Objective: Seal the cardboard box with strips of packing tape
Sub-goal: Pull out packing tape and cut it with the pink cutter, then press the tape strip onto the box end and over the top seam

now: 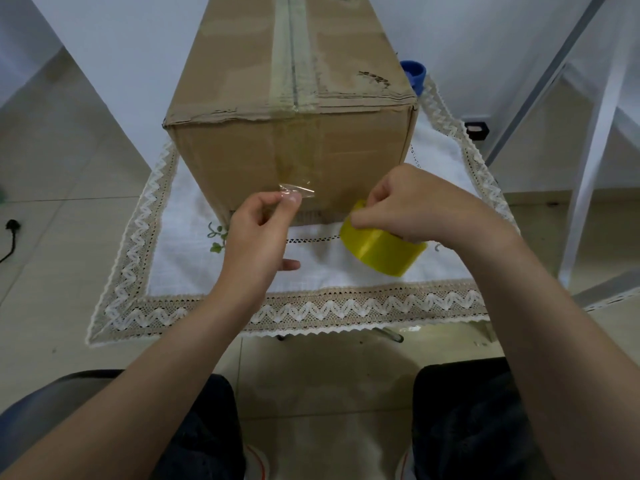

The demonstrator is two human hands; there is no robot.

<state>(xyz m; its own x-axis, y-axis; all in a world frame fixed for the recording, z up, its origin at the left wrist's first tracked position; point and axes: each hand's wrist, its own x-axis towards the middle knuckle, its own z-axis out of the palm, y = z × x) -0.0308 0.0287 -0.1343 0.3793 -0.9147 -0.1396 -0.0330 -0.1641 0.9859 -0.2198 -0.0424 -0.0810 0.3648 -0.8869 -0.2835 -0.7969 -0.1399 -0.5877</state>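
Left hand (258, 233): fingers pinch a clear tape strip (297, 191) against the cardboard box (291, 133) near face. Right hand (412, 206): fingers curled, gripping the yellow tape roll (381, 249).

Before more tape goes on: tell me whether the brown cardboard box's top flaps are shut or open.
Shut. The brown cardboard box's top flaps lie flat and meet along the centre seam, which a clear tape strip already covers.

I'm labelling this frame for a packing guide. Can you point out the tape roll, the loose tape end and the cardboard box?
tape roll (382, 249): head view, yellow outer side.
loose tape end (298, 190): head view, clear crinkled strip above fingertips.
cardboard box (235, 154): head view, near face.
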